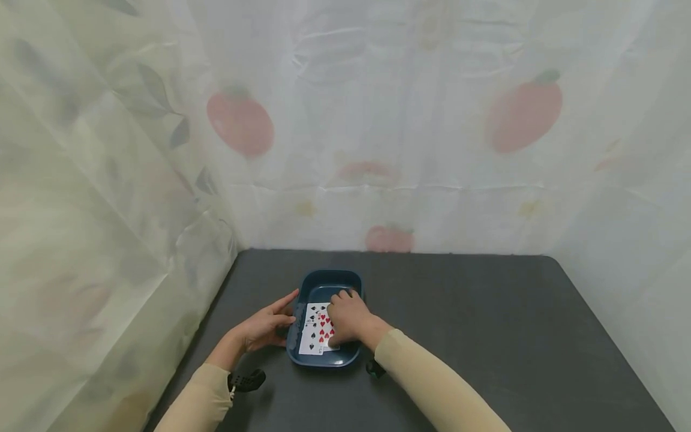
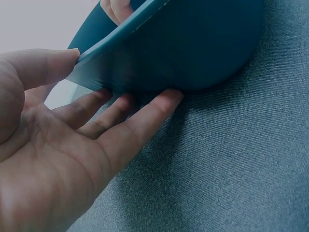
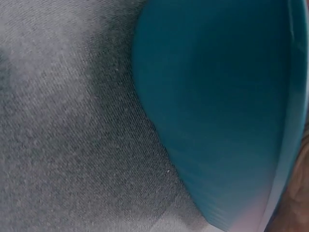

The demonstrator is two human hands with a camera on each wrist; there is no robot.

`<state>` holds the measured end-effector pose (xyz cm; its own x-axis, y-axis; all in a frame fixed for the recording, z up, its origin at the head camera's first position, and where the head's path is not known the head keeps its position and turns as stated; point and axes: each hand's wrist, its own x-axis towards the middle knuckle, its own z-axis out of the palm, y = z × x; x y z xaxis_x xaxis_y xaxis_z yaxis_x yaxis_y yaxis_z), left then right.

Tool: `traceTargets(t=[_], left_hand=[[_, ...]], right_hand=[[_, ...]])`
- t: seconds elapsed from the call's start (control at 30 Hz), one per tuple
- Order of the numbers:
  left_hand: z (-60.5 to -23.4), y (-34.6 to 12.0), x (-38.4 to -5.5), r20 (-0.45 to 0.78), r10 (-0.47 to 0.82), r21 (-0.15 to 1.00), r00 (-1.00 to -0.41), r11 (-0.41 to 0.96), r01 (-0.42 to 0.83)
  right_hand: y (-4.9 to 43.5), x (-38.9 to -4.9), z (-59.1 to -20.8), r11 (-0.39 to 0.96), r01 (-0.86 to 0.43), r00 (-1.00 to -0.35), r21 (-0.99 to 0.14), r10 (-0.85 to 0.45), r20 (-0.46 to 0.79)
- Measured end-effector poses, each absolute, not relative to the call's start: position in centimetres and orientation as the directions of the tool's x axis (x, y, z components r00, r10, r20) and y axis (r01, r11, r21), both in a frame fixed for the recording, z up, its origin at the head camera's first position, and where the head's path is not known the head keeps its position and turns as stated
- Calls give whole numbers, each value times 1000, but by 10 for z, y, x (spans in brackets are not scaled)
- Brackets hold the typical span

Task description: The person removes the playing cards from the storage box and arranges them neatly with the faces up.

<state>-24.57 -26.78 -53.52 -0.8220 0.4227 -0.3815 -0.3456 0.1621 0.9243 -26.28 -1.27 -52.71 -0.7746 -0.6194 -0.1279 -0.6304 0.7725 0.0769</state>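
A dark blue plastic tub [image 1: 327, 362] stands on the dark table, with several playing cards [image 1: 311, 336] lying face up inside it. One shows spades, and another, partly over it, shows red hearts. My left hand [image 1: 266, 326] is at the tub's left side. In the left wrist view its thumb touches the rim and its extended fingers [image 2: 140, 121] rest low against the outer wall. My right hand [image 1: 349, 318] reaches into the tub over the hearts card, fingers bent, thumb by the card's near end. Its fingertips are hidden, so its grip on the cards cannot be seen.
The dark cloth-covered table [image 1: 475, 336] extends to the right of the tub. White curtains with a fruit print [image 1: 388, 180] hang behind and along both sides. A black strap device [image 1: 248, 380] is on the left wrist, and another [image 1: 375, 368] shows by the right wrist.
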Motion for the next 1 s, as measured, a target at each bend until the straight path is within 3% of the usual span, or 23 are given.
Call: traceTargets(t=[0.43,1.0], left_hand=[[-534,-267,-244,-385,424,923,-820,166,-348],[-533,-267,-243,-386,414,922,-824,180,-342]], right_hand=[[-13,-259,-529,773,-630,-772,77,-613,-167],[-19,-263,-527,820,-571,-798,-38,-565,-208]])
